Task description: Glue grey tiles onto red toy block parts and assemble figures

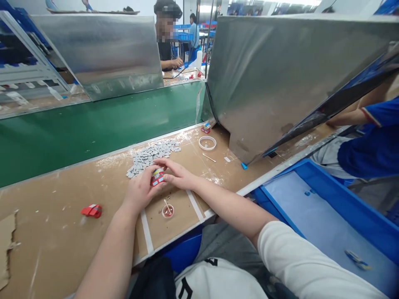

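Observation:
Between my two hands is a small red toy bus (158,178) with light-blue windows and a yellow band. My left hand (140,187) is closed around its left side. From the right, my right hand (177,174) grips it with thumb and fingers. Just behind the hands lies a loose heap of small grey flat pieces (152,155). A little cup (168,211) of reddish liquid, a cotton swab standing in it, sits in front of them on the brown-covered table (115,232).
A red plastic piece (92,211) lies to the left, near torn cardboard (6,249). Farther right are a white ring (207,143), a swab (209,158) and another small red toy (205,128). A metal panel (280,83) leans above; a blue tray (327,216) stands right. Other people sit nearby.

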{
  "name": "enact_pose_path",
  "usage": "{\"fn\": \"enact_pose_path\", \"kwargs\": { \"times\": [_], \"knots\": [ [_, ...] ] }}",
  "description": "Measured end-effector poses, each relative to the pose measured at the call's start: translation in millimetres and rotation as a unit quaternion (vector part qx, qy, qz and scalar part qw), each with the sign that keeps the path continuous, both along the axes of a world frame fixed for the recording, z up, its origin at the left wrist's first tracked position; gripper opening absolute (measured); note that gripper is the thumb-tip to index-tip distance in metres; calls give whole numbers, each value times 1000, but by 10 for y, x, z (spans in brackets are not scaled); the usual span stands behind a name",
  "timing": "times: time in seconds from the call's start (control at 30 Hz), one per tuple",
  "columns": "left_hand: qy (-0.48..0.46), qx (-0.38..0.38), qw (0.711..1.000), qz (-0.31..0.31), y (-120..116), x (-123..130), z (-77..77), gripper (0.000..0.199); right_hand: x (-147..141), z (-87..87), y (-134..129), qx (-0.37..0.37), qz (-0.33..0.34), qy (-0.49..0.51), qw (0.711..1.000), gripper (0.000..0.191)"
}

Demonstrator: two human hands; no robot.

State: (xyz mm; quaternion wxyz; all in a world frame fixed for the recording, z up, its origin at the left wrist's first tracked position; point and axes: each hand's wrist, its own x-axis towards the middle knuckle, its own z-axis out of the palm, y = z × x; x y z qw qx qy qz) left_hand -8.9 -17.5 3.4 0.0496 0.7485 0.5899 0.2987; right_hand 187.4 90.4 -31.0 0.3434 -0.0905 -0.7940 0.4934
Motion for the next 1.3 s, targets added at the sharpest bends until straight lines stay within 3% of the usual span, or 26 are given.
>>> {"fn": "enact_pose_path", "kwargs": {
  "times": [0.27, 0.43, 0.53, 0.63, 0.77, 0.83, 0.93, 1.1, 1.3],
  "knots": [
    [113, 135, 984, -38, 12, 24, -39, 55, 16, 12, -3, -52, 90, 30, 994, 84],
    [86, 126, 988, -24, 25, 40, -77, 58, 6, 30, -8, -53, 118, 44, 991, 99],
    [16, 72, 997, 16, 24, 66, -94, 55, -14, 33, -20, -67, 107, 19, 992, 112],
    [-144, -13, 987, 72, 51, 99, -107, 58, -29, 76, -26, -83, 72, -29, 993, 118],
    [-409, -136, 897, 94, 152, 143, -110, 81, -56, 183, -2, -100, 22, -75, 992, 95],
    [-480, -181, 850, 116, 192, 166, -90, 89, -79, 217, 12, -114, 10, -81, 990, 89],
    [-534, -198, 811, 132, 212, 196, -61, 84, -125, 225, 22, -145, 9, -102, 984, 94],
    [-534, -201, 805, 161, 261, 250, -142, 71, -204, 217, 54, -152, 15, -145, 978, 106],
    [-503, -156, 839, 135, 400, 180, -335, 87, -216, 216, 105, -99, -26, -181, 978, 111]
  ]
}}
